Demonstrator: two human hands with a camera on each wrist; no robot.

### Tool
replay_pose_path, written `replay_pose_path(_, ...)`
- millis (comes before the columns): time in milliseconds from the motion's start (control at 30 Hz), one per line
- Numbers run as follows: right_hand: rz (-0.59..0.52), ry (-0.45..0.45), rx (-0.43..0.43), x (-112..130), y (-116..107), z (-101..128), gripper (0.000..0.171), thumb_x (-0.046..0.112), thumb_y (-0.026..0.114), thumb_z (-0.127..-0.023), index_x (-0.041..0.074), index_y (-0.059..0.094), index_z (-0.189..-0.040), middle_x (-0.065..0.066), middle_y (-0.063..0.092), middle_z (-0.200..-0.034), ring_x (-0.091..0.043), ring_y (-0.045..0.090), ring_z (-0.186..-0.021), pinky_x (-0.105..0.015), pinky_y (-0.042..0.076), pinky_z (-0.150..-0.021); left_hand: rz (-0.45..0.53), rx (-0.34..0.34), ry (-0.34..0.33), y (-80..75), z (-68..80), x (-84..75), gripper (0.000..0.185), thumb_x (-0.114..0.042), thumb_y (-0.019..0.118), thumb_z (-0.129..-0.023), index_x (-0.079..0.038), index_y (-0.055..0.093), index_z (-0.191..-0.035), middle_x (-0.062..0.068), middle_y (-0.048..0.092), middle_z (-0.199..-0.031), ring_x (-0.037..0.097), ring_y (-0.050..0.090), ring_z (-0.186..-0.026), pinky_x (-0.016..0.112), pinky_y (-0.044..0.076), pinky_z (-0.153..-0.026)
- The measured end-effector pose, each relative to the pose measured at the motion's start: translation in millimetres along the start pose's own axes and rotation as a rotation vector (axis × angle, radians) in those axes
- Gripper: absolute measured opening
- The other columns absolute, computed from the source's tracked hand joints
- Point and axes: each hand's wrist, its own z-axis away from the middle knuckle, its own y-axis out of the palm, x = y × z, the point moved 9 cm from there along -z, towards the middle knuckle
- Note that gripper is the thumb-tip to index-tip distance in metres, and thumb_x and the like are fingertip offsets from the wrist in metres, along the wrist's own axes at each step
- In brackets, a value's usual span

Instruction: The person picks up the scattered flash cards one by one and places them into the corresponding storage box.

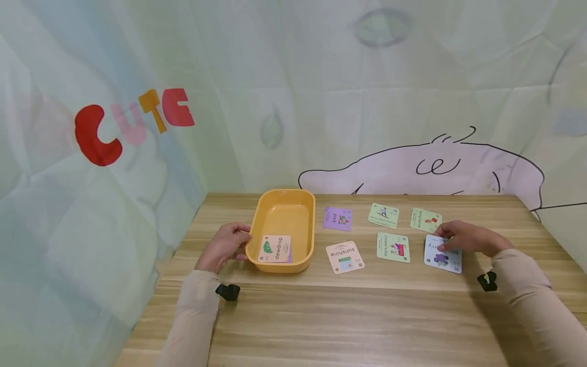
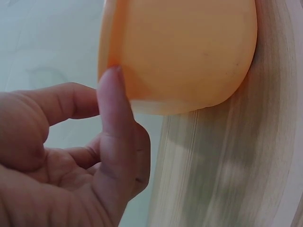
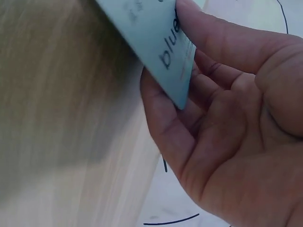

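My left hand (image 1: 227, 247) grips the left rim of a yellow plastic tray (image 1: 306, 219), thumb and index finger at its edge in the left wrist view. A "dewdrop" card (image 1: 276, 248) lies in the tray's near end, with a purple edge peeking out beneath it. At the right, my right hand (image 1: 472, 237) pinches a pale blue card with a purple berry picture (image 1: 442, 259). In the right wrist view that card (image 3: 156, 52) tilts between thumb and fingers, its word partly covered by the thumb.
Between tray and right hand lie a purple "park" card (image 1: 337, 218), a "sunshine" card (image 1: 345, 257), a green "Children's Day" card (image 1: 393, 247) and two more green cards, one a "Spring Festival" card (image 1: 425, 219). A printed curtain (image 1: 257, 61) borders the wooden table (image 1: 348, 326) behind and left.
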Motion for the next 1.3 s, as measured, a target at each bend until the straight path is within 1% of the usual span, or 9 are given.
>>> replay_pose_path(100, -0.020, 0.010, -0.004, -3, 0, 0, 0.036, 0.018, 0.072, -0.094, -0.005, 0.059, -0.118, -0.016, 0.064, -0.116, -0.024, 0.055, -0.101, -0.038, 0.048, -0.090, -0.001, -0.002, -0.004, 0.2, 0.3, 0.0, 0.029, -0.013, 0.054, -0.104, -0.001, 0.056, -0.131, 0.016, 0.058, -0.116, 0.022, 0.060, -0.091, 0.031, 0.062, -0.062)
replay_pose_path(200, -0.049, 0.011, -0.016, -4, 0, 1, 0.036, 0.018, 0.071, -0.095, -0.006, 0.059, -0.119, -0.013, 0.065, -0.114, -0.022, 0.055, -0.099, -0.035, 0.047, -0.087, -0.006, -0.003, -0.005, 0.4, 0.7, 0.2, 0.029, -0.013, 0.054, -0.104, -0.001, 0.055, -0.131, 0.016, 0.058, -0.117, 0.023, 0.060, -0.092, 0.031, 0.062, -0.063)
replay_pose_path(367, -0.102, -0.003, -0.028, -2, 2, 2, 0.030, 0.014, 0.069, -0.095, -0.006, 0.058, -0.114, -0.007, 0.066, -0.103, -0.018, 0.058, -0.091, -0.026, 0.048, -0.077, -0.008, -0.007, -0.005, 0.1, 1.2, 0.5, 0.029, -0.013, 0.054, -0.105, -0.001, 0.055, -0.131, 0.016, 0.058, -0.118, 0.023, 0.060, -0.093, 0.033, 0.063, -0.065)
replay_pose_path(533, -0.153, 0.000, -0.040, -4, 2, 3, 0.025, 0.012, 0.067, -0.094, -0.005, 0.057, -0.108, -0.006, 0.066, -0.098, -0.017, 0.060, -0.086, -0.024, 0.049, -0.071, -0.006, -0.005, 0.002, -0.4, 0.7, 0.8, 0.030, -0.013, 0.054, -0.104, -0.001, 0.056, -0.132, 0.016, 0.058, -0.117, 0.022, 0.061, -0.092, 0.034, 0.063, -0.066)
replay_pose_path(700, -0.187, 0.035, -0.063, -12, 1, 4, 0.025, 0.013, 0.066, -0.095, -0.005, 0.056, -0.109, -0.009, 0.066, -0.103, -0.017, 0.061, -0.087, -0.025, 0.050, -0.071, -0.002, -0.001, 0.002, -0.6, 1.2, 1.2, 0.031, -0.013, 0.054, -0.104, -0.001, 0.055, -0.133, 0.017, 0.058, -0.115, 0.022, 0.061, -0.090, 0.034, 0.063, -0.065)
replay_pose_path(833, -0.221, 0.060, -0.083, -17, 0, 5, 0.031, 0.014, 0.067, -0.095, -0.007, 0.054, -0.114, -0.013, 0.064, -0.109, -0.018, 0.060, -0.092, -0.024, 0.050, -0.074, 0.003, 0.005, 0.000, -0.7, 2.0, 1.0, 0.031, -0.013, 0.054, -0.105, -0.001, 0.055, -0.133, 0.017, 0.058, -0.116, 0.022, 0.062, -0.090, 0.034, 0.063, -0.065)
replay_pose_path(1000, -0.244, 0.076, -0.117, -21, -2, 6, 0.039, 0.016, 0.068, -0.096, -0.010, 0.052, -0.120, -0.015, 0.061, -0.114, -0.016, 0.057, -0.096, -0.022, 0.049, -0.077, -0.003, 0.003, 0.005, -0.3, 1.6, -0.3, 0.031, -0.013, 0.053, -0.104, 0.000, 0.055, -0.133, 0.018, 0.058, -0.116, 0.022, 0.062, -0.090, 0.034, 0.063, -0.065)
replay_pose_path(1167, -0.266, 0.077, -0.136, -21, -1, 7, 0.039, 0.014, 0.067, -0.096, -0.011, 0.050, -0.121, -0.016, 0.061, -0.114, -0.014, 0.056, -0.095, -0.022, 0.050, -0.075, -0.005, 0.003, 0.007, 0.0, 1.3, -0.8, 0.031, -0.013, 0.054, -0.104, 0.000, 0.055, -0.132, 0.017, 0.058, -0.115, 0.021, 0.061, -0.089, 0.035, 0.063, -0.065)
replay_pose_path(1300, -0.270, 0.072, -0.149, -19, 2, 9, 0.034, 0.013, 0.068, -0.096, -0.008, 0.051, -0.116, -0.014, 0.061, -0.110, -0.015, 0.056, -0.094, -0.022, 0.050, -0.073, -0.004, 0.002, 0.008, 0.2, 1.0, -0.6, 0.030, -0.013, 0.054, -0.104, 0.000, 0.055, -0.132, 0.017, 0.058, -0.115, 0.021, 0.061, -0.089, 0.035, 0.063, -0.066)
